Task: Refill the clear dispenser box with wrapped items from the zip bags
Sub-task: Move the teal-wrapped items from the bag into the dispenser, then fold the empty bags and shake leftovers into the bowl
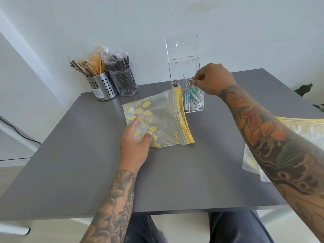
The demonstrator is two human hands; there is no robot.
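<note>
Dispenser box point(190, 95) at table point(70, 163) back edge, lid up; bare table in front of me; my left hand point(135, 142) grips zip bag point(163, 120) corner; my right hand point(211, 79) pinches wrapped items point(191, 82) over the box.

I see both forearms bare, no sleeves. The left forearm point(114, 199) carries dark line tattoos of roses and leaves, running to the wrist. The right forearm point(273, 146) is covered in colour work: orange and red petals, dark green-grey scrolls, ringed eye spots. Dark blue trousers point(235, 227) cover both legs.
</note>
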